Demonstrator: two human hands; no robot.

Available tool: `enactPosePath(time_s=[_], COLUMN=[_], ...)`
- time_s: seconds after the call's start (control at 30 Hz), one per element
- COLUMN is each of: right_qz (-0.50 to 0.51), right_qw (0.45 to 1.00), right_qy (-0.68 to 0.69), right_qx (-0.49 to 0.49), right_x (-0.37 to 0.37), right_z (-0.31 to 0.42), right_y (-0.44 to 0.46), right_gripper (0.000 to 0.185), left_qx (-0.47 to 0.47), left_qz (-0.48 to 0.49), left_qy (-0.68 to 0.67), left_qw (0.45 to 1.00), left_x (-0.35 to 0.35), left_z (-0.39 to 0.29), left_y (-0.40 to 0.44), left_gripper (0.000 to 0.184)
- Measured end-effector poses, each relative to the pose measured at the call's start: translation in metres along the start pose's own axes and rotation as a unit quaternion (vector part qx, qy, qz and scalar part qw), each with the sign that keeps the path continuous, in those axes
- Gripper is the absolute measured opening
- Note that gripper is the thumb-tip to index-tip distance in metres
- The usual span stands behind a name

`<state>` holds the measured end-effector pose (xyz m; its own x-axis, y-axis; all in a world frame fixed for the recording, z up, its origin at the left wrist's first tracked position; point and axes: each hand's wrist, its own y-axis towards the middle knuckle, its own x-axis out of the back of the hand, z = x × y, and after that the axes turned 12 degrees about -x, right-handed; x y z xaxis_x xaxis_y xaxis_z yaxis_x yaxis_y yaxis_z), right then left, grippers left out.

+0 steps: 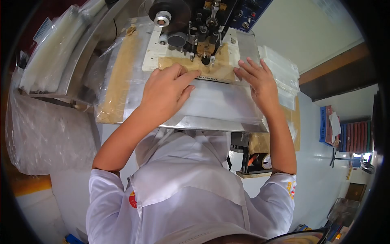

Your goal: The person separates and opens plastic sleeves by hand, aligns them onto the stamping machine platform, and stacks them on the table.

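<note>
A coding machine (205, 30), with a dark reel, rollers and a tape-covered base plate (178, 61), stands at the top middle. The letters "CODER" show partly on its front edge. My left hand (166, 87) rests at this front edge, index finger stretched along it and thumb apart; its other fingers are bent and partly hidden. At the plate's right corner my right hand (260, 83) has its fingers spread, and I make out nothing gripped in it. Clear plastic bags (215, 101) lie flat on the metal worktop (215, 124), below and between both hands.
Stacked clear packets (280, 73) lie right of the machine. Bundled plastic sleeves (57, 53) fill a metal rack at left, above a large clear bag (48, 134). Beneath the worktop is an open drawer (256, 173) with a tape roll. Binders (355, 136) stand far right.
</note>
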<state>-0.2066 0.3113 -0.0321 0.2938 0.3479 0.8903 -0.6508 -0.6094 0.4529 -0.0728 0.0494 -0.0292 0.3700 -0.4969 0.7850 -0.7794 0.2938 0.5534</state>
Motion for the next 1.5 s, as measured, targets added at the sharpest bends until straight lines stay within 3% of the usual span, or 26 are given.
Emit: enactPosePath(time_s=[0.07,0.27,0.37,0.5,0.6,0.7,0.77,0.83,0.93,1.07,1.17,1.2,1.3,1.4,1.5], right_qz=[-0.038,-0.225,-0.111,0.077,0.022,-0.165,-0.267,-0.280,-0.200,-0.080,0.076,0.091,0.148,0.216,0.197], right_qw=[0.997,0.951,0.946,0.950,0.948,0.935,0.883,0.796,0.803,0.815,0.744,0.747,0.756,0.764,0.771], right_qy=[-0.062,-0.155,-0.168,-0.044,-0.080,-0.046,0.128,0.360,0.487,0.551,0.661,0.657,0.635,0.599,0.593], right_qx=[0.015,-0.145,-0.254,-0.299,-0.309,-0.310,-0.365,-0.398,-0.278,-0.160,-0.065,-0.053,-0.060,-0.105,-0.125], right_x=[0.010,0.036,0.011,-0.041,-0.045,-0.026,0.014,0.048,0.079,0.054,0.037,0.033,0.030,0.023,-0.004], right_z=[-0.016,-0.095,-0.125,-0.147,-0.132,-0.122,-0.080,-0.036,0.036,0.136,0.156,0.161,0.177,0.191,0.198], right_y=[-0.005,-0.072,-0.138,-0.217,-0.224,-0.191,-0.145,-0.110,-0.073,-0.039,-0.042,-0.044,-0.055,-0.060,-0.068], right_gripper=[0.049,0.059,0.054,0.034,0.035,0.031,0.026,0.022,0.023,0.023,0.022,0.021,0.018,0.017,0.019], left_qx=[0.004,-0.020,-0.028,-0.048,-0.048,-0.042,-0.039,-0.035,-0.076,-0.171,-0.044,0.019,0.060,0.211,0.223], left_qz=[0.026,0.143,0.164,0.131,0.123,0.092,0.033,-0.058,-0.171,-0.194,-0.329,-0.327,-0.252,-0.309,-0.296], left_qy=[-0.024,-0.031,-0.050,-0.065,-0.068,-0.063,-0.065,-0.070,-0.017,-0.149,-0.231,-0.251,-0.383,-0.477,-0.410], left_qw=[0.999,0.989,0.985,0.988,0.989,0.993,0.997,0.995,0.982,0.954,0.914,0.911,0.886,0.795,0.834], left_x=[0.015,0.050,0.042,0.038,0.036,0.040,0.044,0.055,0.070,0.085,0.074,0.082,0.075,0.054,0.055], left_z=[-0.007,-0.007,-0.001,-0.005,-0.001,-0.002,-0.008,-0.017,-0.030,-0.057,-0.075,-0.075,-0.029,-0.015,-0.027], left_y=[-0.004,-0.031,-0.038,-0.033,-0.031,-0.033,-0.031,-0.028,-0.034,-0.047,-0.054,-0.055,-0.095,-0.121,-0.129], left_gripper=[0.040,0.049,0.043,0.027,0.020,0.018,0.017,0.016,0.015,0.022,0.021,0.018,0.018,0.016,0.015])
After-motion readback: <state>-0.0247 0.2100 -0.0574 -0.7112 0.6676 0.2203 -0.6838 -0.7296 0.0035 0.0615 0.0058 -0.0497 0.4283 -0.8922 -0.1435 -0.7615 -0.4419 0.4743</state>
